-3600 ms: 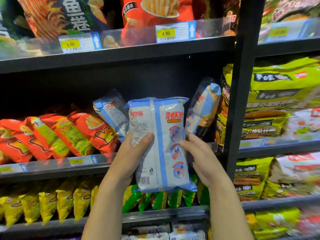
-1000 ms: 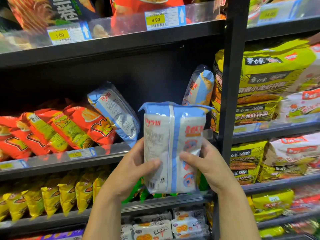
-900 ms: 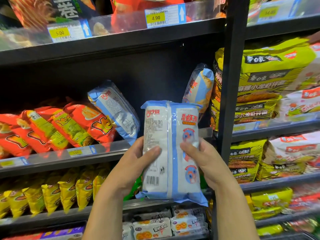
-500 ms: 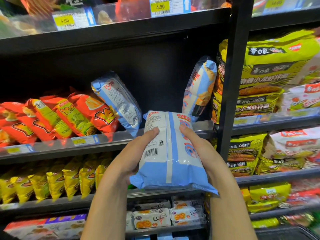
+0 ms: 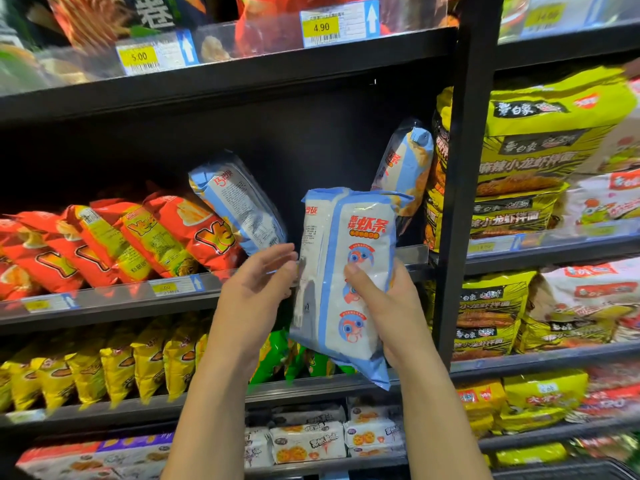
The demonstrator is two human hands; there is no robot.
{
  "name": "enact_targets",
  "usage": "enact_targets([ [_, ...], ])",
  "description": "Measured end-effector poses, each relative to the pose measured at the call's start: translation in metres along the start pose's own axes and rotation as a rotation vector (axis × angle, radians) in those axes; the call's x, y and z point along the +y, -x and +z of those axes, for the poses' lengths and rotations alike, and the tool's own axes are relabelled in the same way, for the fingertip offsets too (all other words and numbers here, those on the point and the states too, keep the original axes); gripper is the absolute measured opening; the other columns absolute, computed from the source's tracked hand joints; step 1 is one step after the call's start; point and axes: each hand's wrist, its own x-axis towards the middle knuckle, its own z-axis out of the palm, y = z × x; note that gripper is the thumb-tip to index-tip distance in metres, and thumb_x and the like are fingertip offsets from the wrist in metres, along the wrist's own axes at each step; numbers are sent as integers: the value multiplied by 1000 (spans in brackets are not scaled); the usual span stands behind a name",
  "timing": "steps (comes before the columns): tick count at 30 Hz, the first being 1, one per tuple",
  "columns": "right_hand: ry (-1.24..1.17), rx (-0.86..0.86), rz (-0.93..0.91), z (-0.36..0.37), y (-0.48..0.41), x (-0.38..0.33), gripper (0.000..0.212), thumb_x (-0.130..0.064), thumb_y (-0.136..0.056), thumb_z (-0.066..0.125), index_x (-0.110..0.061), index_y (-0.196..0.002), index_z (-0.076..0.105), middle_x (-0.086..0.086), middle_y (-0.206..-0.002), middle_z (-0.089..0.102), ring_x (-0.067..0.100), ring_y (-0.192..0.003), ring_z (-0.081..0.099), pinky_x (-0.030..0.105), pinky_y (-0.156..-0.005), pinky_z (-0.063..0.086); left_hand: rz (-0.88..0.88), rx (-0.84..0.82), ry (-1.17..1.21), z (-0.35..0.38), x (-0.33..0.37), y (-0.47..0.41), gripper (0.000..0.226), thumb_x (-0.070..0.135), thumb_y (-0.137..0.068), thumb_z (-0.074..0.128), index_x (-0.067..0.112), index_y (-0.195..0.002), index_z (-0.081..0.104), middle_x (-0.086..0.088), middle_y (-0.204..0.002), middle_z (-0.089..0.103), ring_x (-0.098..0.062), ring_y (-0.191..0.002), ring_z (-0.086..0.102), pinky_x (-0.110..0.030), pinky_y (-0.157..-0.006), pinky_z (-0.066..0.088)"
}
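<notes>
Showed a shop aisle of black metal shelving point(image 5: 242, 81), split by a black upright post point(image 5: 464, 168). Carried clear plastic rails along the shelf edges, with yellow price tags reading 4.90 point(image 5: 322, 27) and 5.00 point(image 5: 138, 57) on the top one. Stocked the middle shelf point(image 5: 104, 301) with leaning red bags point(image 5: 194, 233), a tilted blue-and-white bag point(image 5: 239, 206) resting against them and a second propped bag point(image 5: 405, 168) close to the post. Stocked the shelf below with yellow bags point(image 5: 104, 368) and green bags point(image 5: 277, 355). Filled the bay right of the post with yellow-green noodle packs point(image 5: 540, 150).

Held the snack bag point(image 5: 349, 237) nearly upright in the air, just in front of the middle shelf's rail and between the two leaning bags of like colours. Looked white with pale blue borders and a blue vertical stripe, red characters near the top and three round cartoon emblems stacked beneath. Was gripped low on its right side by the right hand point(image 5: 391, 317), thumb pressed on the front and the other fingers wrapped behind. Met the left hand point(image 5: 256, 292) at its left edge, fingers point(image 5: 284, 265) loosely spread and only slightly bent, tips at the film without closing on it.

Hid most of the right hand's fingers behind the bag. Cut off the top-shelf packets at the frame edge. Smeared the fine print on the bag's left panel and the lower price tags beyond reading.
</notes>
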Motion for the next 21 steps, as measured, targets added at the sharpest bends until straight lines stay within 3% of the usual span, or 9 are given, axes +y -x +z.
enact_targets([
  [2,21,3,-48,6,-1,1,52,-36,-84,85,-23,-128,60,-4,-118,78,20,-107,77,55,-96,60,-13,-105,21,6,4,4,30,35,-97,70,33,-127,70,13,-124,75,-6,-119,69,-25,-94,58],
  [5,66,-42,-91,12,-1,1,55,-41,-83,82,-26,-130,58,-9,-119,78,12,-108,75,46,-97,60,-12,-183,-52,9,6,9,73,69,-80,78,40,-144,58,21,-138,66,7,-126,61,-30,-108,51],
  [6,68,-68,-90,11,0,0,58,-46,-82,79,-27,-132,57,-10,-119,77,11,-109,75,44,-97,60,-19,-197,-64,9,9,10,77,72,-77,78,42,-145,56,24,-138,65,9,-126,60,-32,-109,50],
  [9,39,-145,-87,5,-2,2,60,-57,-88,66,-28,-140,54,-7,-127,75,15,-117,72,49,-102,56,11,-237,-46,10,22,17,65,60,-79,75,46,-139,54,32,-128,68,11,-119,63,-26,-101,55],
  [12,-4,-181,-135,-1,-4,0,57,-63,-95,53,-33,-144,56,-5,-134,71,16,-125,67,42,-101,54,74,-252,-52,8,30,21,72,48,-80,75,40,-146,49,30,-128,69,8,-120,64,-27,-100,54],
  [14,-22,-188,-195,-4,-4,0,44,-51,-101,50,-31,-139,61,0,-132,73,18,-121,69,34,-93,56,83,-262,-52,8,32,21,74,45,-82,84,44,-145,47,27,-129,70,3,-121,66,-31,-101,52],
  [16,-36,-200,-249,-6,-3,1,32,-32,-105,56,-27,-135,65,3,-127,74,21,-115,71,34,-90,58,84,-276,-55,7,30,19,77,40,-79,89,41,-144,49,17,-130,72,-7,-120,70,-38,-102,53],
  [19,-49,-165,-314,-6,-3,2,31,-17,-93,68,-24,-123,70,-3,-107,76,15,-104,69,29,-87,58,57,-249,34,9,23,16,73,30,-79,88,25,-143,54,-2,-129,75,-25,-120,72,-50,-101,57],
  [21,-65,-134,-317,-9,-6,3,32,-17,-87,72,-20,-119,70,-5,-97,73,13,-97,67,26,-84,56,8,-212,167,9,18,14,66,17,-83,85,18,-142,55,-8,-128,75,-31,-119,72,-46,-97,61],
])
